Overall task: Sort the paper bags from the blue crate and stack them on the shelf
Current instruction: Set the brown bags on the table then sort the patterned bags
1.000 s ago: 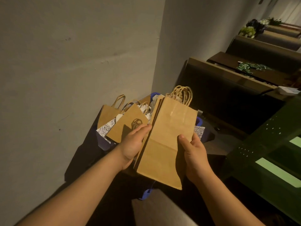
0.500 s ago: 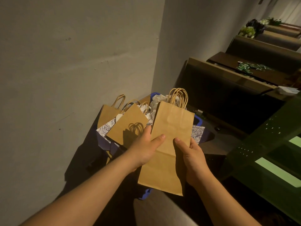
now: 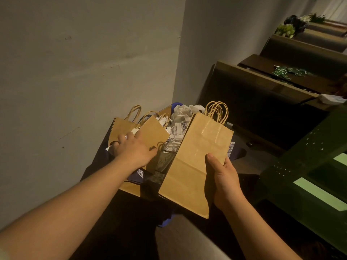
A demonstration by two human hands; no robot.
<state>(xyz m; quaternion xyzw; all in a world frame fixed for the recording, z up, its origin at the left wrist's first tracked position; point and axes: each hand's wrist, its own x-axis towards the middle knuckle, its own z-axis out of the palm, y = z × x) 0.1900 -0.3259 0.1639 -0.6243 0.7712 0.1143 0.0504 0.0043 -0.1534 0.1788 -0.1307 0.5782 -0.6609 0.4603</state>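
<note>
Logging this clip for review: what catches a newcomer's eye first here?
The stack of flat brown paper bags held by the right hand at centre. To its left, the left hand reaches onto another brown bag in the blue crate, crowded with brown and white patterned bags.

Wall [image 3: 84, 72] close on left of crate [image 3: 175, 105], no passage that side. Crate packed with bags [image 3: 154, 132] and white paper [image 3: 185, 111]; handles [image 3: 134, 112] stick up. Held stack [image 3: 195, 162] covers crate's right half. Dark bench [image 3: 253, 102] blocks right rear. Green shelf [image 3: 309, 166] near right hand [image 3: 223, 177]. Open air above crate, between left hand [image 3: 134, 149] and stack.
</note>
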